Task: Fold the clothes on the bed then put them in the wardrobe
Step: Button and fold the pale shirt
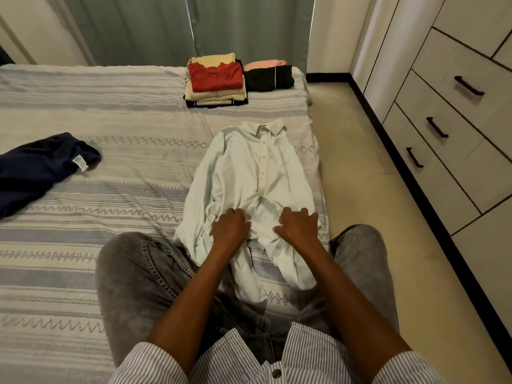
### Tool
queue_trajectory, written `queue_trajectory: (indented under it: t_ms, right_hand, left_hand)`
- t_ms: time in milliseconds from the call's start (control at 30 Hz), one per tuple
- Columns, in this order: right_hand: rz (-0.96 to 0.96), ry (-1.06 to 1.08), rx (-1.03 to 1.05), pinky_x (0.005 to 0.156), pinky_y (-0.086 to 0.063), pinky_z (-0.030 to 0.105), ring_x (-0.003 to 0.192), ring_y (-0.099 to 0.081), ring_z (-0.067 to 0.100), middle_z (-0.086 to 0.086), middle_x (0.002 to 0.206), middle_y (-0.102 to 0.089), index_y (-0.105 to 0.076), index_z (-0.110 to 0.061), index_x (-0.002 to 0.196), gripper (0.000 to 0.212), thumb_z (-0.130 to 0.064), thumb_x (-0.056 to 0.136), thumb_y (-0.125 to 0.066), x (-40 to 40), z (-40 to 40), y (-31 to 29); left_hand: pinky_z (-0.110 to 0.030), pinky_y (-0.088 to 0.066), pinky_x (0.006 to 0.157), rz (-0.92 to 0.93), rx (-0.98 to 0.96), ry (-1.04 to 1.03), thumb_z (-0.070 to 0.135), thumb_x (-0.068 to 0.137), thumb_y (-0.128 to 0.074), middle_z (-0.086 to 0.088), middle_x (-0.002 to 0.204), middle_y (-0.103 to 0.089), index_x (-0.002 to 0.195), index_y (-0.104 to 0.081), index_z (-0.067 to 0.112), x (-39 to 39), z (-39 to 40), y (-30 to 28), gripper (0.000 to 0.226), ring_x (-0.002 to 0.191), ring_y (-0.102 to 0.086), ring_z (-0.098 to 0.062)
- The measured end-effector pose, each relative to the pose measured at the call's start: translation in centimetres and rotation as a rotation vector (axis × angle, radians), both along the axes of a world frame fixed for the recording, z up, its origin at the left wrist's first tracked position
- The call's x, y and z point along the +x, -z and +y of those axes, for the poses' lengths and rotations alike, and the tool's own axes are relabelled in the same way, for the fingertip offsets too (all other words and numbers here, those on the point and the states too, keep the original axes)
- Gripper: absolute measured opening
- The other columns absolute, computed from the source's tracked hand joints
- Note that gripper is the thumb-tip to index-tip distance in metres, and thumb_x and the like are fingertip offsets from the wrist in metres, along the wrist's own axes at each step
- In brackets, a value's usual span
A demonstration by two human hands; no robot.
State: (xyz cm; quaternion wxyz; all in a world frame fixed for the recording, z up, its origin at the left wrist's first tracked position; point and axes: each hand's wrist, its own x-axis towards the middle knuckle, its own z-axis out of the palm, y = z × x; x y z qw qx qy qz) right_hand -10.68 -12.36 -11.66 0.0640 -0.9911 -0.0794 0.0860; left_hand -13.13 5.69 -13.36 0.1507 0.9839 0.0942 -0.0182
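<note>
A pale white button-up shirt lies front up on the bed, collar pointing away from me, its sides folded in. My left hand grips the fabric left of the button line near the hem. My right hand grips the fabric on the right of it. A dark navy garment lies unfolded at the left of the bed. A stack of folded clothes with a red top sits at the far end, with a black and pink folded pile beside it.
White wardrobe drawers with dark handles run along the right, across a strip of beige floor. Green curtains hang behind the bed. My knees in grey jeans rest on the bed on either side of the shirt.
</note>
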Motion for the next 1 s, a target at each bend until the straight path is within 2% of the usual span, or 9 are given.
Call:
queue_trajectory:
  t_ms: [167,367,467,567,667,767,833,900,1000]
  right_hand:
    - [-0.117,0.077,0.020,0.098,-0.032,0.048,0.116,-0.053,0.033,0.013,0.113,-0.068,-0.052,-0.011,0.120,0.054,-0.059,0.095,-0.049,-0.5,1.8,-0.6]
    - [-0.283,-0.046,0.030,0.082,-0.035,0.043,0.103,-0.055,0.031,0.004,0.105,-0.068,-0.062,-0.017,0.112,0.022,-0.024,0.092,-0.055,-0.3,2.3,0.1]
    - [-0.344,-0.095,0.028,0.078,-0.036,0.042,0.099,-0.057,0.030,0.003,0.103,-0.070,-0.065,-0.018,0.110,0.021,-0.020,0.092,-0.056,-0.1,2.6,0.6]
    - [-0.324,-0.103,0.071,0.081,-0.035,0.042,0.106,-0.055,0.031,0.002,0.108,-0.070,-0.063,-0.017,0.110,0.020,-0.029,0.100,-0.050,0.3,2.8,0.3]
    - [-0.322,-0.064,0.185,0.076,-0.038,0.039,0.105,-0.056,0.030,0.004,0.106,-0.068,-0.063,-0.015,0.107,0.025,-0.036,0.099,-0.052,0.1,3.2,-0.6]
    - [-0.264,0.029,0.476,0.070,-0.043,0.035,0.093,-0.062,0.028,0.007,0.095,-0.070,-0.063,-0.013,0.100,0.023,-0.035,0.096,-0.059,-0.2,3.6,-1.5]
    - [-0.201,0.105,0.671,0.071,-0.045,0.032,0.088,-0.065,0.025,0.004,0.091,-0.071,-0.065,-0.012,0.098,0.022,-0.034,0.094,-0.063,-0.3,3.8,-2.2]
    - [-0.168,0.133,0.794,0.073,-0.043,0.028,0.091,-0.066,0.022,0.003,0.094,-0.073,-0.069,-0.012,0.101,0.021,-0.032,0.093,-0.065,-0.3,3.6,-2.5]
    - [-0.180,0.036,0.814,0.079,-0.047,0.028,0.098,-0.067,0.021,0.005,0.104,-0.073,-0.071,-0.010,0.109,0.022,-0.027,0.096,-0.063,-0.8,3.6,-2.4]
  left_hand:
    - [-0.042,-0.048,0.076,-0.081,0.074,-0.030,0.030,0.100,-0.046,-0.015,0.107,-0.067,0.115,-0.054,0.007,0.1,-0.5,0.5,0.029,0.095,-0.065,-0.038]
    - [-0.053,-0.047,0.088,0.071,0.135,-0.078,0.023,0.099,-0.049,-0.013,0.121,-0.062,0.126,-0.056,0.014,0.6,-1.7,-0.7,0.030,0.111,-0.060,-0.040]
    - [-0.047,-0.047,0.087,0.034,0.097,-0.076,0.024,0.098,-0.049,-0.013,0.118,-0.064,0.124,-0.056,0.013,0.6,-1.5,-0.5,0.030,0.108,-0.062,-0.038]
    - [-0.039,-0.046,0.080,0.029,0.060,-0.059,0.033,0.097,-0.049,-0.011,0.112,-0.067,0.119,-0.060,0.013,0.9,-0.8,-0.2,0.032,0.101,-0.065,-0.035]
    - [-0.033,-0.046,0.074,0.023,-0.138,-0.059,0.035,0.088,-0.059,-0.005,0.096,-0.069,0.100,-0.065,0.014,1.4,0.2,-1.1,0.024,0.090,-0.066,-0.026]
    - [-0.027,-0.045,0.064,0.008,-0.622,-0.050,0.027,0.085,-0.068,-0.004,0.077,-0.071,0.083,-0.071,0.010,1.4,1.1,-3.1,0.017,0.068,-0.061,-0.010]
    - [-0.019,-0.041,0.053,0.030,-0.868,-0.023,0.024,0.088,-0.070,-0.005,0.073,-0.071,0.083,-0.074,0.006,0.9,1.5,-4.7,0.019,0.054,-0.052,-0.004]
    - [-0.016,-0.035,0.044,0.056,-0.934,-0.011,0.025,0.089,-0.070,-0.002,0.074,-0.071,0.085,-0.073,0.009,0.8,1.5,-5.3,0.017,0.050,-0.047,-0.004]
    - [-0.019,-0.035,0.046,0.056,-1.022,-0.038,0.027,0.092,-0.067,0.003,0.078,-0.073,0.088,-0.073,0.013,0.6,1.9,-4.9,0.015,0.054,-0.050,-0.006]
